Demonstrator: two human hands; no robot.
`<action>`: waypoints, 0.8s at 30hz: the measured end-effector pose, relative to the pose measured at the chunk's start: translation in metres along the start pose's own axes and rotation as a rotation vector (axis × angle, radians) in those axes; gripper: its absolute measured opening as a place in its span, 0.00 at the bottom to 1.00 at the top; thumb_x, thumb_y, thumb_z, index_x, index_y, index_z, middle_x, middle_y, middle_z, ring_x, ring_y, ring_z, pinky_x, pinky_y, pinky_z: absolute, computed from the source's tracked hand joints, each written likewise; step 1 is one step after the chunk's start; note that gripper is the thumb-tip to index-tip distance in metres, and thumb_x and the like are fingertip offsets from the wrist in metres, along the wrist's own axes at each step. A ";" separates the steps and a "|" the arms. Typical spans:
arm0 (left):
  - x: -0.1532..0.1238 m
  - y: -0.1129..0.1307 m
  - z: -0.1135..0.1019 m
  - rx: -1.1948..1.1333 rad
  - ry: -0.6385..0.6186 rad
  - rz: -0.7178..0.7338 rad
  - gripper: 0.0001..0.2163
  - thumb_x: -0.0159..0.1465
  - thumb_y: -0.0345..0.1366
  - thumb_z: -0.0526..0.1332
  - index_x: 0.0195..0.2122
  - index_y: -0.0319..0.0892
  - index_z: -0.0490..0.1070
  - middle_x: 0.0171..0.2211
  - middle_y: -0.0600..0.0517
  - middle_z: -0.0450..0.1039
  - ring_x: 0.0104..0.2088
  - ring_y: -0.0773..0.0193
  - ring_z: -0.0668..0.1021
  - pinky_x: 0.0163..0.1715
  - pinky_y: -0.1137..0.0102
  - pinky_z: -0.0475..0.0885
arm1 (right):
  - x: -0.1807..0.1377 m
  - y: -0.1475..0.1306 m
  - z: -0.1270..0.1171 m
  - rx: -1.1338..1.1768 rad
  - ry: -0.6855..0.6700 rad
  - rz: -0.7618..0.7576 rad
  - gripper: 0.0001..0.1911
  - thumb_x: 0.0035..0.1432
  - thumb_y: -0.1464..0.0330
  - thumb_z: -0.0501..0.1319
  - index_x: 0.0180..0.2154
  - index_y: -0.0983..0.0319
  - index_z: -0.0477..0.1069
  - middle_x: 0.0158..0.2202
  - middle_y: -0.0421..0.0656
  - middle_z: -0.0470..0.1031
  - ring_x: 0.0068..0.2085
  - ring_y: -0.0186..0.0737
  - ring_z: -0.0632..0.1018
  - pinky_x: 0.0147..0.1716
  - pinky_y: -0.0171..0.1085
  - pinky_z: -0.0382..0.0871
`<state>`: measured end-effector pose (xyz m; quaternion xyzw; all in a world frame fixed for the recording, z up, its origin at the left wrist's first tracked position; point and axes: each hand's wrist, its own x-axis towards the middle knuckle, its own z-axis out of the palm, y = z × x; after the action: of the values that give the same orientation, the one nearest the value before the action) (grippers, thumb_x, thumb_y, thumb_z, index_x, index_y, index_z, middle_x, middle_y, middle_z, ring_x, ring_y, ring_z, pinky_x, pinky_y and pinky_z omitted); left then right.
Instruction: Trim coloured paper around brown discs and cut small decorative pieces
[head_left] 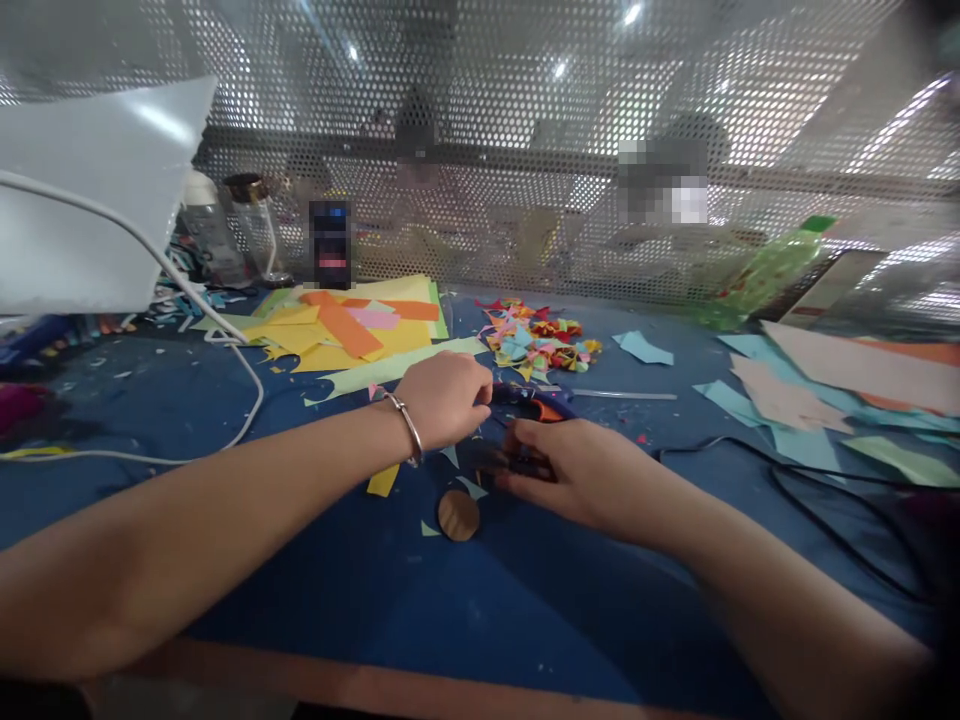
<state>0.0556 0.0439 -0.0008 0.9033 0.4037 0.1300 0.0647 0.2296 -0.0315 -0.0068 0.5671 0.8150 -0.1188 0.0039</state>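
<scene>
My left hand (448, 398), with a bracelet at its wrist, is closed, its thumb and forefinger pinched at the left end of the glue gun. What the pinch holds, if anything, is too small to make out. The dark blue glue gun (517, 394) has an orange part, and a clear glue stick (626, 395) extends to its right. My right hand (574, 468) curls at the gun's near side around a dark part that looks like its handle; the fingertips are blurred. Below the hands lie a round brown disc (458, 515) and a yellow paper scrap (383, 481).
Behind the hands are a pile of small colourful paper pieces (541, 338) and stacked yellow sheets (300, 335). Cut blue and pink paper (787, 395) lies right. A black cable (795, 480) and a white cable (259, 390) cross the table. A perforated screen (480, 230) stands behind.
</scene>
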 end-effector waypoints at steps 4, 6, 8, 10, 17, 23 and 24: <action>-0.002 0.006 0.007 0.075 -0.041 -0.024 0.06 0.58 0.32 0.60 0.33 0.42 0.77 0.36 0.47 0.76 0.36 0.56 0.78 0.28 0.68 0.66 | 0.000 0.001 0.000 -0.023 0.002 0.000 0.10 0.61 0.59 0.59 0.36 0.59 0.69 0.27 0.41 0.75 0.26 0.39 0.73 0.24 0.35 0.52; -0.001 0.008 0.010 0.106 -0.061 -0.009 0.06 0.60 0.32 0.59 0.34 0.41 0.76 0.37 0.46 0.76 0.36 0.55 0.78 0.29 0.67 0.67 | 0.000 0.001 0.000 -0.032 0.012 -0.013 0.11 0.61 0.58 0.59 0.35 0.59 0.68 0.26 0.41 0.75 0.26 0.39 0.73 0.24 0.35 0.52; 0.001 0.008 0.012 0.129 -0.074 0.017 0.07 0.62 0.31 0.57 0.35 0.39 0.75 0.37 0.44 0.75 0.35 0.55 0.78 0.29 0.67 0.67 | 0.000 0.000 0.000 -0.035 0.021 -0.027 0.11 0.61 0.59 0.59 0.34 0.60 0.68 0.26 0.41 0.74 0.26 0.39 0.73 0.23 0.35 0.52; 0.002 0.007 0.013 0.136 -0.075 0.040 0.08 0.63 0.31 0.56 0.37 0.38 0.74 0.38 0.43 0.74 0.36 0.55 0.78 0.30 0.66 0.68 | 0.000 0.000 -0.001 -0.032 0.027 -0.040 0.10 0.61 0.60 0.59 0.34 0.60 0.68 0.26 0.42 0.74 0.26 0.39 0.73 0.23 0.34 0.52; -0.012 0.004 -0.002 -0.026 0.081 0.060 0.08 0.69 0.34 0.51 0.39 0.40 0.68 0.42 0.47 0.72 0.35 0.61 0.75 0.32 0.67 0.68 | -0.002 -0.003 -0.004 -0.015 0.024 -0.016 0.10 0.61 0.60 0.60 0.37 0.60 0.72 0.27 0.43 0.76 0.28 0.43 0.76 0.24 0.35 0.54; -0.045 0.008 -0.017 -0.231 0.186 0.102 0.06 0.71 0.36 0.51 0.39 0.43 0.65 0.34 0.52 0.74 0.31 0.67 0.74 0.34 0.70 0.67 | -0.002 -0.004 -0.006 0.038 0.012 -0.024 0.11 0.58 0.58 0.62 0.34 0.59 0.71 0.25 0.40 0.74 0.24 0.40 0.73 0.22 0.35 0.55; -0.049 0.009 -0.018 -0.218 0.179 0.093 0.06 0.71 0.36 0.51 0.39 0.43 0.65 0.33 0.53 0.75 0.30 0.67 0.75 0.33 0.70 0.67 | -0.001 -0.004 -0.006 0.045 0.025 -0.026 0.12 0.58 0.58 0.63 0.33 0.59 0.71 0.26 0.41 0.75 0.25 0.40 0.74 0.23 0.35 0.57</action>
<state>0.0252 0.0014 0.0091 0.8935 0.3489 0.2560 0.1202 0.2272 -0.0330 -0.0003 0.5578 0.8195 -0.1298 -0.0207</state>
